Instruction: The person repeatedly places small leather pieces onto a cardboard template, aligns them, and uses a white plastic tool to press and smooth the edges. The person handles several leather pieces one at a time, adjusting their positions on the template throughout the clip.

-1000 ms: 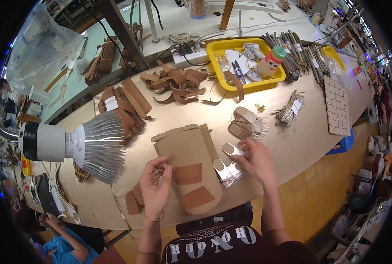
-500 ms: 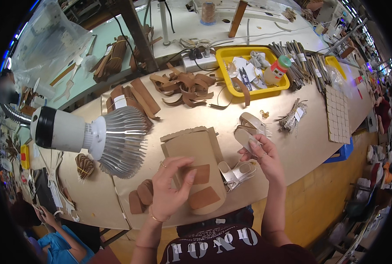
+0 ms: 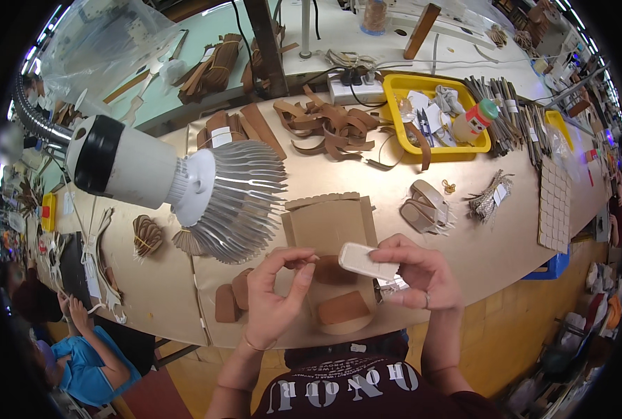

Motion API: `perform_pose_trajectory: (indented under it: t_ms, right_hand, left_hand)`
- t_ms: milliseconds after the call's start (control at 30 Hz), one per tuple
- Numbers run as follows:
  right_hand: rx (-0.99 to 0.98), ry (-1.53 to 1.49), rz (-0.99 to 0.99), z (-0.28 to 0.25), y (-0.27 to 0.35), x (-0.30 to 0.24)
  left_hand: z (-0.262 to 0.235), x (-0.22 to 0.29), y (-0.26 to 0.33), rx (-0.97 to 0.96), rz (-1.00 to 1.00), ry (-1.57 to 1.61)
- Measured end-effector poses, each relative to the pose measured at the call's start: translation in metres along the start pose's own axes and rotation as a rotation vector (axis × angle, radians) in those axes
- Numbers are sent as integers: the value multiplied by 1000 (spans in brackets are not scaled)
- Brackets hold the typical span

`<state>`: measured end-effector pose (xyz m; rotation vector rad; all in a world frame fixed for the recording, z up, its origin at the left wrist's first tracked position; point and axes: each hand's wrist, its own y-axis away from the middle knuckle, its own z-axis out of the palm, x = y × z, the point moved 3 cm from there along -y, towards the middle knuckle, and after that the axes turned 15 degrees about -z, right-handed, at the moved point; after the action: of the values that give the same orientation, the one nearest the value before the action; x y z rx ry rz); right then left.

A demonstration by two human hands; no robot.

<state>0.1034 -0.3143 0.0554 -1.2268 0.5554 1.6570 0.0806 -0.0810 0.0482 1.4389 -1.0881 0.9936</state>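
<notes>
Right hand (image 3: 429, 277) has swung the pale piece (image 3: 357, 260) left over the tan board (image 3: 328, 222), grip pinching it; left hand (image 3: 272, 297) alongside, grip part-spread, seemingly empty. Piece now between both.

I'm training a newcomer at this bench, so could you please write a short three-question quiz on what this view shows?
1. Which hand holds the pale rounded piece?
2. True or false: the bottle in the yellow tray has a green cap.
3. How many flat reddish-brown pieces lie on the tan board? A) one B) two C) four

Key:
1. The right hand.
2. True.
3. B; the upper one is partly hidden.
</notes>
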Motion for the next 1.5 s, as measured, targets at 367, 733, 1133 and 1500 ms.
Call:
perform_pose_trajectory:
  t_ms: [367, 733, 1133, 1500]
  right_hand:
    - [366, 651, -114, -7, 2, -4]
    - [399, 322, 77, 9, 8, 17]
    - [337, 311, 174, 34, 25, -3]
    - [400, 196, 177, 44, 56, 21]
  left_hand:
    - [-4, 4, 2, 57, 175, -281]
    - [5, 1, 7, 35, 125, -203]
    - [11, 17, 25, -138, 129, -316]
    - [3, -44, 59, -50, -147, 46]
